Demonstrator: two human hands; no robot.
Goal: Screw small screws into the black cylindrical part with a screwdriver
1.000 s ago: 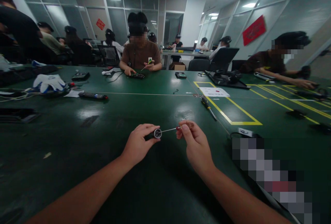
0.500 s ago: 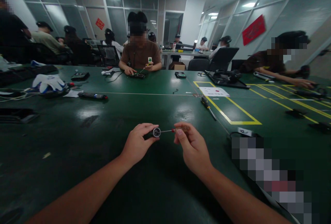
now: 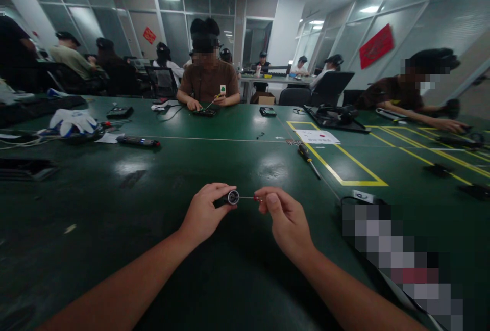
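Observation:
Near the middle of the green table point(image 3: 184, 168), my left hand point(image 3: 204, 213) pinches a small dark cylinder with a silvery round rim point(image 3: 233, 197) between thumb and fingers. The rim's open end faces the camera. My right hand point(image 3: 287, 216) is closed around the handle of a thin screwdriver point(image 3: 247, 198). Its shaft points left and its tip reaches the cylinder; whether the tip sits inside cannot be made out. Red shows where the shaft meets the handle, and my fingers hide most of the handle.
A yellow-black screwdriver point(image 3: 309, 160) lies ahead to the right, by a paper sheet point(image 3: 317, 136) and yellow tape. White gloves point(image 3: 73, 123) and a dark pen-like tool point(image 3: 138, 142) are at left. A person point(image 3: 209, 78) works opposite; another point(image 3: 398, 91) leans in at right.
My right thumb and fingers have shifted on the screwdriver handle, covering more of it. The cylinder stays in my left hand, almost unmoved.

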